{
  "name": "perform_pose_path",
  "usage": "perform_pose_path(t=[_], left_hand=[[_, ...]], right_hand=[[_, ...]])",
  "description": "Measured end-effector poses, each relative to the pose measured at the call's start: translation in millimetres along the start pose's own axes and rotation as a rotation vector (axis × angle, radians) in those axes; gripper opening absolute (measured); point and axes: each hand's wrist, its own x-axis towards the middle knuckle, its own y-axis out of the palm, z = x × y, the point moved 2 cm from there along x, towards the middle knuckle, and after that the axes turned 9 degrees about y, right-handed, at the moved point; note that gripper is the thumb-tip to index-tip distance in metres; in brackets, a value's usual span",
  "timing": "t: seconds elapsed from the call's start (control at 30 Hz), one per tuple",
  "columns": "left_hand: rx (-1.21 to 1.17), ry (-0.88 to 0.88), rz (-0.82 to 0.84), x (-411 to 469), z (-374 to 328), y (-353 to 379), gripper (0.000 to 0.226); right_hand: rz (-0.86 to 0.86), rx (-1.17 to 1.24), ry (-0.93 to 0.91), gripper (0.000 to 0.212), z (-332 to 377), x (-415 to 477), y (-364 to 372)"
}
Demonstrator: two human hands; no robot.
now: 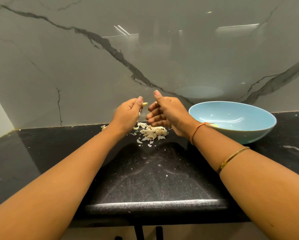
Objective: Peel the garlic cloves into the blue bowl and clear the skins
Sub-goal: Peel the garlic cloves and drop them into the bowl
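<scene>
My left hand (127,112) is raised above the black counter and pinches a small pale garlic clove (144,104) between thumb and fingers. My right hand (164,111) hovers just to its right, thumb up, fingers loosely curled, and I see nothing in it. Below both hands lies a pile of garlic cloves and papery skins (152,132) on the counter. The blue bowl (232,118) stands to the right, behind my right wrist, with a peeled clove (215,125) inside, partly hidden by the wrist.
A grey marble wall rises directly behind the black counter (154,174). Loose skin flakes (103,126) lie left of the pile. The counter's front edge (154,204) runs below my forearms.
</scene>
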Motion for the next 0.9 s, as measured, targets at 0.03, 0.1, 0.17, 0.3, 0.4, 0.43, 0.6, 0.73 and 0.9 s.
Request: perform_pose_path(t=[0.03,0.1,0.17,0.3,0.4,0.43,0.6,0.73,0.9], left_hand=[[0.007,0.006,-0.005,0.2,0.8,-0.2,0.045],[0.029,0.009,-0.011,0.5,2.9,-0.5,0.045],[0.066,0.016,-0.015,0.5,3.4,-0.6,0.045],[0.127,0.026,-0.017,0.0,2.5,-0.1,0.045],[0.153,0.029,-0.027,0.9,2.6,1.4,0.044],[0.161,0.029,-0.027,1.1,2.5,2.6,0.044],[0.141,0.051,-0.044,0.2,1.0,7.3,0.042],[0.127,0.071,-0.061,0.4,0.6,6.5,0.043],[-0.047,-0.004,-0.043,-1.2,-1.6,7.2,0.041]], right_hand=[[-0.041,-0.052,0.004,0.046,-0.7,0.6,-0.8],[-0.103,-0.115,-0.02,0.044,-3.1,2.5,-2.3],[-0.122,-0.139,-0.078,0.03,-6.6,5.7,-3.3],[-0.12,-0.165,-0.127,0.007,-7.7,9.5,-1.8],[-0.097,-0.058,-0.046,0.035,-5.8,6.9,3.8],[-0.091,-0.082,-0.026,0.041,-5.4,6.2,6.2],[-0.148,-0.243,-0.155,0.036,-6.8,9.5,12.4],[-0.139,-0.277,-0.201,0.035,-8.1,12.8,11.0],[-0.142,-0.359,-0.26,0.03,-8.6,14.2,8.3]])
